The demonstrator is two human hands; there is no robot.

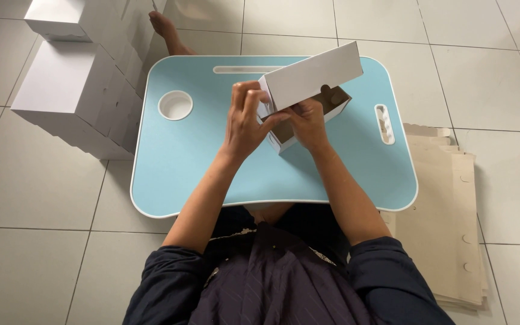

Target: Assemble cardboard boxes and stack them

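Head view, looking straight down. Person seated on a tiled floor (501,78) with a light-blue lap desk (200,162) across the legs.

Both hands are on a small white cardboard box (308,84), held above the middle of the desk, tilted, lid flap raised toward the far right. The box interior shows brown; a round cut-out is visible at the inner edge.

Left hand (245,123): fingers curled over the near-left end of the box, thumb pressing against its side. Closed on the box.

Right hand (309,123): fingers closed on the near edge of the box, pinching the flap area beside the left thumb. Exact finger placement under the lid cannot be made out. The two hands are touching or just beside each other.

Desk features: round recessed cup well (176,105) at far left, long slot (242,70) along the far edge, short oval handle slot (383,123) at right.

Surroundings: stack of finished white boxes (73,90) on the floor left of the desk, just beside its edge. Pile of flat beige cardboard blanks (446,216) on the floor at right, partly tucked under the desk's right edge. A bare foot (167,30) shows beyond the far-left corner of the desk.
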